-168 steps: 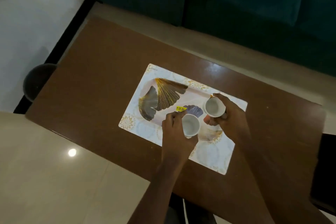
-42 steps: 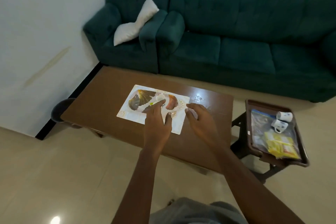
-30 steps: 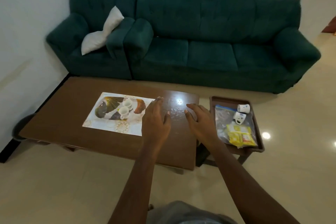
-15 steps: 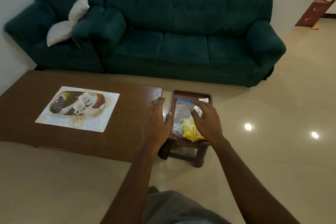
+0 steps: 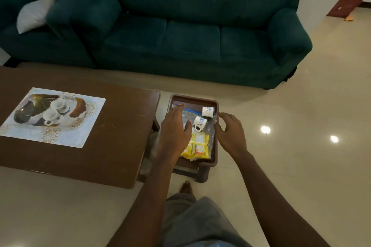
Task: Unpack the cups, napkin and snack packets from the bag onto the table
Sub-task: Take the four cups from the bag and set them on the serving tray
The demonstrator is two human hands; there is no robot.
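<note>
A clear plastic bag [image 5: 207,133] lies on a small brown stool [image 5: 214,104] to the right of the table. Yellow snack packets [image 5: 197,146] show through it, and two small white cups [image 5: 199,123] [image 5: 207,111] lie on their sides at its far end. My left hand [image 5: 174,132] hovers open over the bag's left side. Just past the stool's right edge, my right hand [image 5: 229,132] is open with curled fingers. Two more white cups [image 5: 57,104] [image 5: 50,116] stand on a patterned placemat [image 5: 66,138] on the brown table [image 5: 120,126].
A dark green sofa [image 5: 190,32] with a white cushion [image 5: 38,8] runs along the back. Shiny tile floor [image 5: 301,146] surrounds the stool, with my bare foot [image 5: 185,186] just below it. A reddish wooden piece [image 5: 349,0] stands at the far right.
My view and both hands have swung right from the placemat to the stool. Both hands have come down close on either side of the bag.
</note>
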